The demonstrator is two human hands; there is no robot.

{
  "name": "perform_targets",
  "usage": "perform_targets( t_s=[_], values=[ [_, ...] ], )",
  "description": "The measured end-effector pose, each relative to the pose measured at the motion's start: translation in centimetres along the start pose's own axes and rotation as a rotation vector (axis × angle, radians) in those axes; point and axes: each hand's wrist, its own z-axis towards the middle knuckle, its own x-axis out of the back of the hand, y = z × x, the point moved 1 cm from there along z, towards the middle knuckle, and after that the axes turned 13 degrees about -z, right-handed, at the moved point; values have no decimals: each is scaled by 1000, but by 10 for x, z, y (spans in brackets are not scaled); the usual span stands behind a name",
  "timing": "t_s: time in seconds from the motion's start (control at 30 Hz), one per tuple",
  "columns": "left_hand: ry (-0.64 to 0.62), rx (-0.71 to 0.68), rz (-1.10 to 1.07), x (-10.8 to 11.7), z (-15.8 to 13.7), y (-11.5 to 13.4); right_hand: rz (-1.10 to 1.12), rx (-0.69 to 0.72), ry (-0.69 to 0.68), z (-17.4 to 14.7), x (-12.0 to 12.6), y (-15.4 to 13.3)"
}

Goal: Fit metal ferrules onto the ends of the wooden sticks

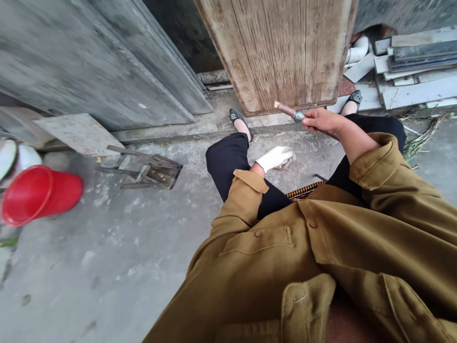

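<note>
My right hand, bare, is wrapped round a brown wooden stick with silvery wire wound about it just ahead of the fingers. The stick points left, and its pale broken-looking tip lies over the lower edge of the wooden door. Lower and to the left, my left hand wears a white glove. Its fingers are curled down over something small and greyish brown, mostly hidden beneath the glove, between my knees above the concrete floor.
The plank door stands before my feet. A red bucket is at the left, near a small wooden stool lying tipped over. Stacked tiles and boards fill the right back, beside a white pipe elbow. Grey panels lean at left.
</note>
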Motion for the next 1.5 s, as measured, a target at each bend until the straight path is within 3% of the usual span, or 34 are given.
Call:
perform_targets(
  t_s=[0.13,0.23,0.33,0.47,0.53,0.6,0.63,0.73,0.83,0.9,1.0,1.13,1.23,1.37,1.5],
  values=[
    [-123,79,49,2,-11,6,-424,-86,18,16,-21,-2],
    [-167,77,102,3,-15,7,-710,-125,-85,17,-33,-10],
    [-189,72,89,2,-16,6,-833,-110,-263,12,-44,-15],
    [-187,77,-6,1,-9,1,-718,-77,-664,6,-56,-8],
    [-196,73,-35,2,-3,-3,-544,-58,-879,2,-55,-5],
    [-166,47,-105,7,1,-8,-311,32,-978,-3,-45,-4],
    [-122,24,-150,9,2,-9,-198,89,-978,-6,-37,-5],
    [-16,-13,-226,14,3,-12,42,191,-743,-14,-6,-4],
    [-15,-3,-139,11,5,-11,245,187,-295,-14,14,1],
    [-33,-14,-82,5,8,-10,181,65,-76,-8,14,5],
    [-105,-19,-42,-6,9,-7,-221,-120,-15,7,-3,3],
    [-106,-10,41,-12,-3,-3,-723,-146,-132,19,-34,-9],
    [-84,-23,67,-10,-11,0,-887,-90,-393,14,-54,-13],
    [-101,-30,137,-7,-5,-1,-769,-49,-815,4,-69,-8],
    [-133,-7,254,-3,8,-13,-496,35,-977,-1,-60,-5]
  ],
)
